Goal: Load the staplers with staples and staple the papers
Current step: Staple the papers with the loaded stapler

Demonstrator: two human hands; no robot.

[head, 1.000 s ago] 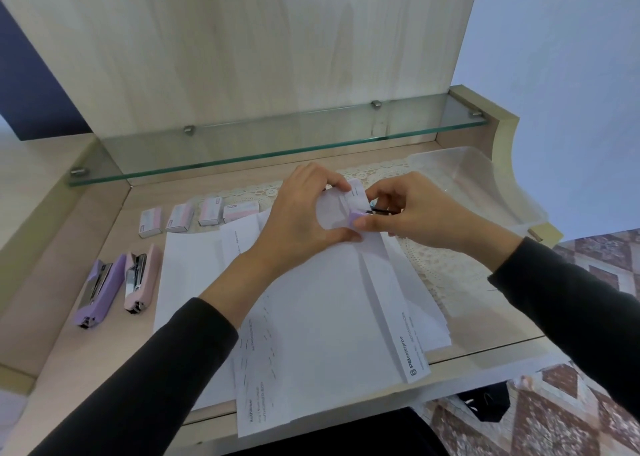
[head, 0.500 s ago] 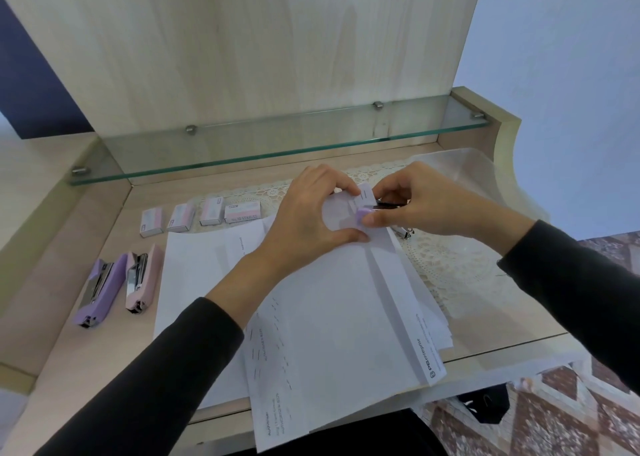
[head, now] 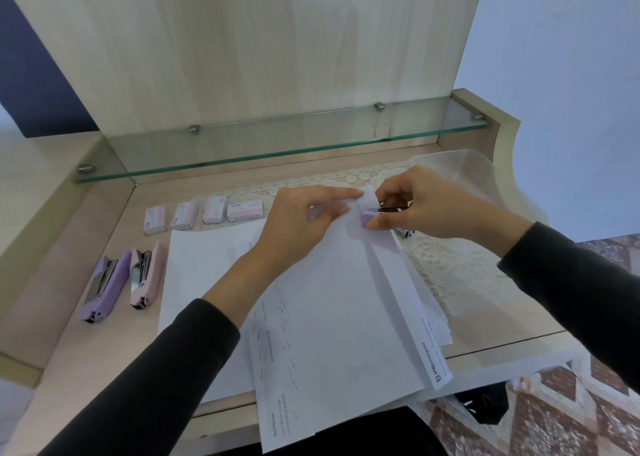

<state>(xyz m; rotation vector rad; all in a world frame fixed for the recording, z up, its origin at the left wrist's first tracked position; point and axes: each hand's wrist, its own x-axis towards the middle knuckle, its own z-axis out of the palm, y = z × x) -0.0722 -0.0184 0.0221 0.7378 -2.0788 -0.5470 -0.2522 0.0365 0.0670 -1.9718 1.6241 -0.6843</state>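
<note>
A sheaf of white papers [head: 332,317] lies across the desk, its near end hanging over the front edge. My left hand [head: 298,227] pinches the far corner of the sheaf, which is lifted and curled. My right hand [head: 422,206] grips a small purple stapler [head: 367,219] whose jaw sits at that corner. Only its purple tip and a dark metal strip show. On the left of the desk lie a purple stapler [head: 104,284] and a pink stapler [head: 147,273], side by side. Several small staple boxes [head: 204,213] stand in a row behind the papers.
A glass shelf [head: 277,143] runs across the back above the desk. A lace mat [head: 450,265] lies under the papers on the right. A clear plastic container [head: 485,175] stands at the back right. A small metal object [head: 405,233] lies below my right hand.
Both hands have shifted slightly to the right and away from me with the paper corner and stapler. The sheaf has slid along with them.
</note>
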